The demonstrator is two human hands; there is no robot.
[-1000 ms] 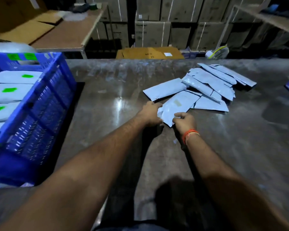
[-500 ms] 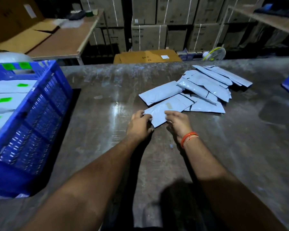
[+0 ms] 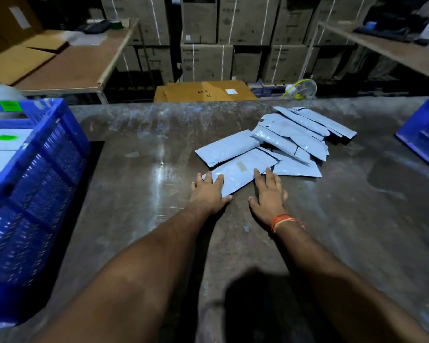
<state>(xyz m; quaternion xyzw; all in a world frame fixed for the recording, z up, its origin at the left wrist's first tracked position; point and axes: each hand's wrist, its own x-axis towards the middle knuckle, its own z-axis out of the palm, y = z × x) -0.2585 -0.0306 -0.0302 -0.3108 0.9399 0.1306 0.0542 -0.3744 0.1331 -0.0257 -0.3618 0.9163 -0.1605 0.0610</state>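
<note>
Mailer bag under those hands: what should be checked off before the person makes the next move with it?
1. Left hand flat on the mailer bag: ok.
2. Right hand flat on it too: ok.
3. Bag lying flat on the table: ok.
4. Bag clear of the pile of bags: not ok, its far end touches them.
5. Free room in the blue crate: cannot tell.

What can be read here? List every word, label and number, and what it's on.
Nothing reads clearly.
Stacked cartons: printed lines, too blurred.
Flat cardboard box: handwritten marks and white label, illegible.
Green stickers on blue crate: no legible text.
Nearest parcel: no print visible.
</note>
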